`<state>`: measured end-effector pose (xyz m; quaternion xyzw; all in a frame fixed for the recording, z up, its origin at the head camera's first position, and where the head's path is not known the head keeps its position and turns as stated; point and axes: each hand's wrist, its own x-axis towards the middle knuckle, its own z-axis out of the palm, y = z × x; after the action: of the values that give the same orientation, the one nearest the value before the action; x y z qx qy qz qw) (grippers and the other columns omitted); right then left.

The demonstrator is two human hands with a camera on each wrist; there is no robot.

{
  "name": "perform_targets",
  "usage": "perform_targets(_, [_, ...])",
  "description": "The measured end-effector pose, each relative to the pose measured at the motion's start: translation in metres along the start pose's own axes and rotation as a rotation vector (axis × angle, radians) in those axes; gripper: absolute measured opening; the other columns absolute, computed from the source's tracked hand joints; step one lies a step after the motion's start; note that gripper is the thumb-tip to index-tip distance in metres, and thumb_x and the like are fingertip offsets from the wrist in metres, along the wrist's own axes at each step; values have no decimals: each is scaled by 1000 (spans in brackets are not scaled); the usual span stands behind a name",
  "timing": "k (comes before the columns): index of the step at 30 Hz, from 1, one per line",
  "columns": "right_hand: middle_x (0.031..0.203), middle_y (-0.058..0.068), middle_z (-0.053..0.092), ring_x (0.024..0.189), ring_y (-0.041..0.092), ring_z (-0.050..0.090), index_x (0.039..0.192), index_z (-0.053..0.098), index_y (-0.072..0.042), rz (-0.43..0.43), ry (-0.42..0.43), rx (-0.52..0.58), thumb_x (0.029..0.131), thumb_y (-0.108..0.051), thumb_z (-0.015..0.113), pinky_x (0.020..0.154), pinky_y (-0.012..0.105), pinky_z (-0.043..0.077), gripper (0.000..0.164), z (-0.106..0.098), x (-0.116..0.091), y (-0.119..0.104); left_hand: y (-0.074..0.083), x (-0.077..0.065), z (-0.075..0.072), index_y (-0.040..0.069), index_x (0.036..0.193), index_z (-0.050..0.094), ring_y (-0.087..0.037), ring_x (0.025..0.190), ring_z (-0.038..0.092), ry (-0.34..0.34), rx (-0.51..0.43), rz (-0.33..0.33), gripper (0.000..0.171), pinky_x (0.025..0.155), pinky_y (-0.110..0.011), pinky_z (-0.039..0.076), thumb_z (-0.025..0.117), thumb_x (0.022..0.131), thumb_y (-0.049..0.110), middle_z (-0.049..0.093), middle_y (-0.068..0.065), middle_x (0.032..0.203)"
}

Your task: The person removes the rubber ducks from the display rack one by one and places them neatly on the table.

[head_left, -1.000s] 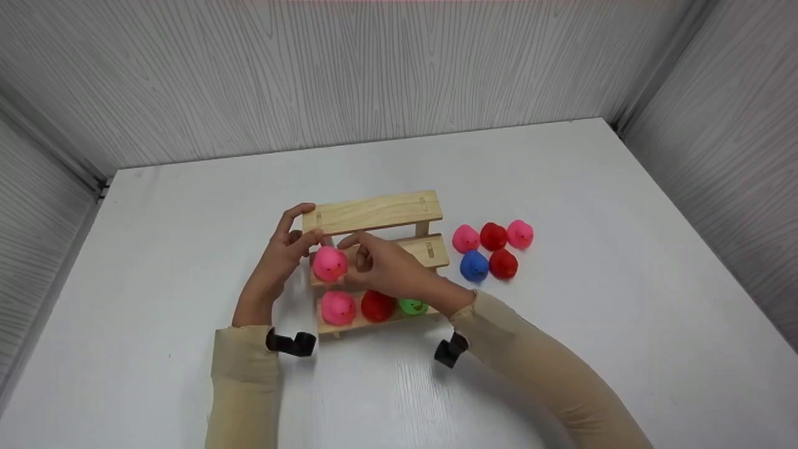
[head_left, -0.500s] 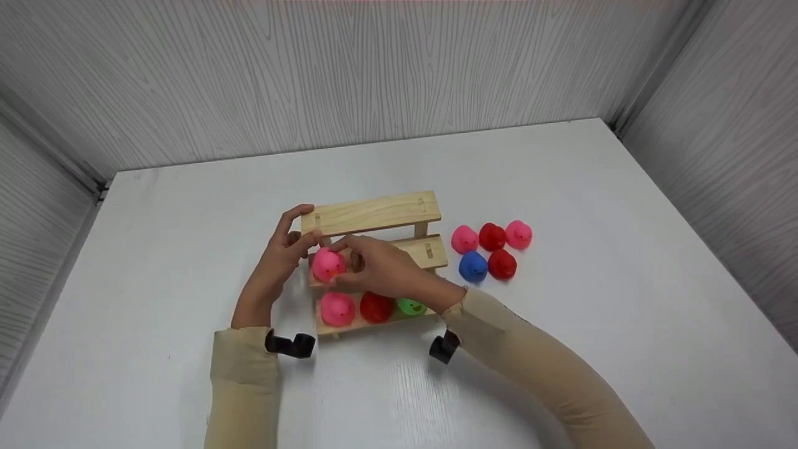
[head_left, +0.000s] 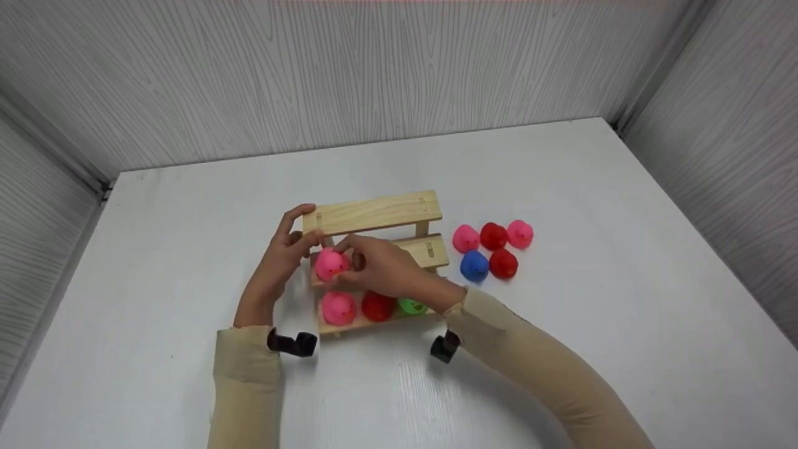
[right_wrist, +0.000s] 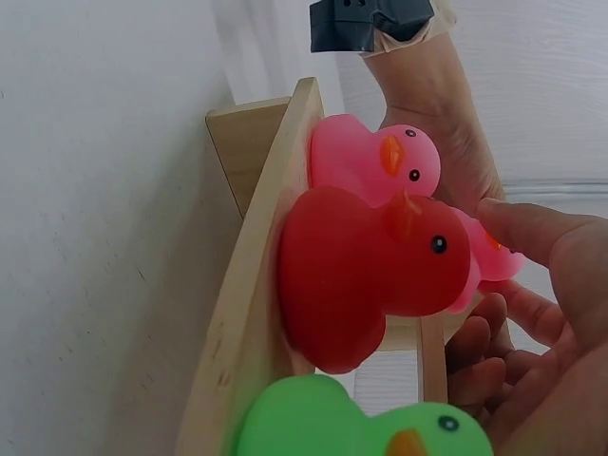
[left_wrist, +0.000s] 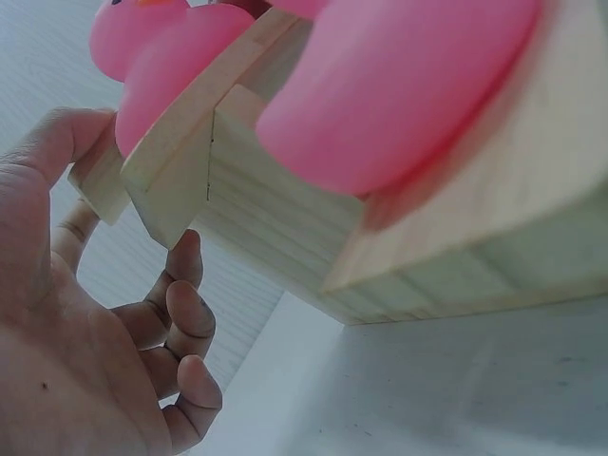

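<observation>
Left of mid-frame, the right hand (head_left: 383, 268) has now pinched the pink duck (head_left: 330, 265) on the middle shelf (head_left: 419, 252), seemingly steadying it, while the left hand (head_left: 278, 259) grips the rack (head_left: 374, 212).

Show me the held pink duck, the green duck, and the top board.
Held pink duck (head_left: 331, 262): head view, on its head.
Green duck (right_wrist: 318, 423): right wrist view, on its body.
Top board (head_left: 372, 212): head view, upper face's middle.

middle-shelf pink duck (head_left: 329, 265) partly behind the right fingers (head_left: 355, 241)
</observation>
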<state>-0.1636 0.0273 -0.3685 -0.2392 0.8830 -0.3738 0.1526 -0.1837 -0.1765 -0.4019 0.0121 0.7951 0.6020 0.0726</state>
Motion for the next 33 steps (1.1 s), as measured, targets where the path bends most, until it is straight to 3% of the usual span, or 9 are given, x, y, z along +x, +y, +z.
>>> perform_targets(13, [85,1,53,81,14,51,119,58,-14,27,47,167,86,-25,73,65,23,43,37,-20,-16,19,-1,1,1,30,144,34,-15,82,42,-1,0,-4,53,69,-31,27,57,97,35,55,0,89])
perform_targets(18, [84,1,52,82,15,51,118,58,-12,49,90,157,85,-22,74,66,23,43,38,-35,-27,29,0,0,0,30,145,34,-16,83,42,1,5,-8,53,69,-31,27,57,97,36,54,2,90])
perform_targets(33, [87,3,54,85,19,51,121,59,-12,87,110,73,84,-22,75,69,26,44,41,-77,-61,61,1,2,3,31,144,34,-17,83,41,-12,-6,1,53,70,-31,27,56,97,35,54,-1,92])
